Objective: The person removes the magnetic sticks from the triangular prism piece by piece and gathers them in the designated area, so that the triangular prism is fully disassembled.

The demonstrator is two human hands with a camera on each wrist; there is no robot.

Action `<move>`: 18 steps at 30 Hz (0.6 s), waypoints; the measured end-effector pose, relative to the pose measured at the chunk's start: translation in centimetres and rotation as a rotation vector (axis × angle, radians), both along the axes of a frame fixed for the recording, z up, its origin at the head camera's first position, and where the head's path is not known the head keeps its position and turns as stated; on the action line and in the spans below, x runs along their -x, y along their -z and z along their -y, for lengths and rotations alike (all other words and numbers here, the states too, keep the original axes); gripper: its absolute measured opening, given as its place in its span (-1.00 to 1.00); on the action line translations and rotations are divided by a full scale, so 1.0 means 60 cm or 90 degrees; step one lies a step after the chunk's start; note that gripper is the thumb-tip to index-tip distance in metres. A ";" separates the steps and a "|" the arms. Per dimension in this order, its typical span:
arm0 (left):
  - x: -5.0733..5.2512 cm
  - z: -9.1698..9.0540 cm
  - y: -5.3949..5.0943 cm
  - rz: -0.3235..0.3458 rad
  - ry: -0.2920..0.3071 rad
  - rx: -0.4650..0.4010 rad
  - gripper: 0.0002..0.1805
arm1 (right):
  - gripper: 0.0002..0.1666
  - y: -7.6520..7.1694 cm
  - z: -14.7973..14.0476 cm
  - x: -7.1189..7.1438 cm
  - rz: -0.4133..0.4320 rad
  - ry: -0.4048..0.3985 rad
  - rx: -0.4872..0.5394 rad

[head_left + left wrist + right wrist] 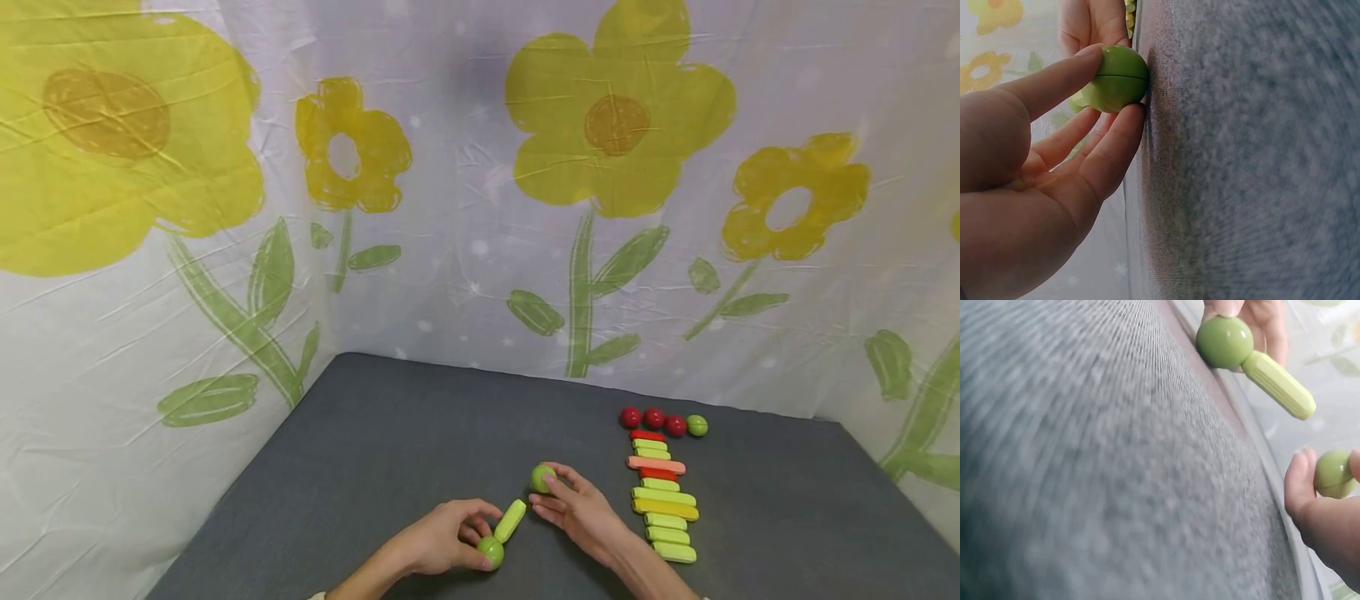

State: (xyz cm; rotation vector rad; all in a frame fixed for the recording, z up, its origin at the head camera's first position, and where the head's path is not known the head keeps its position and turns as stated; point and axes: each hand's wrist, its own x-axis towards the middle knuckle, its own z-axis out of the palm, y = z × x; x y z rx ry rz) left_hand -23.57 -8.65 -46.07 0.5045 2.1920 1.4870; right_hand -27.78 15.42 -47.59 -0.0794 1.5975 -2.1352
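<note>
My left hand [450,537] pinches a glossy green ball [491,552] between thumb and fingers, low over the dark table. From that ball a short light-green ribbed stick [510,522] juts up and to the right, touching it. In the right wrist view the stick [1280,386] sits end-on against the ball [1225,342]. My right hand [585,512], just to the right, holds a second green ball [543,478] between thumb and fingers, apart from the stick's free end. A seam line crosses the left hand's ball [1119,78] in the left wrist view.
To the right on the dark table [420,417] lies a column of sticks [664,495] in light green, yellow, red and pink. Behind it, three red balls [654,417] and a green ball [697,426] stand in a row. A flower-printed curtain [457,208] borders the table.
</note>
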 end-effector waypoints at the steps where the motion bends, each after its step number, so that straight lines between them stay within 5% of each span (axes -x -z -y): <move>1: 0.000 0.000 0.000 -0.001 0.001 -0.003 -0.47 | -0.23 0.000 -0.002 0.001 -0.006 0.001 -0.007; 18: 0.001 0.003 0.000 0.013 0.010 -0.009 -0.46 | -0.19 -0.034 -0.093 0.022 -0.050 0.072 -0.085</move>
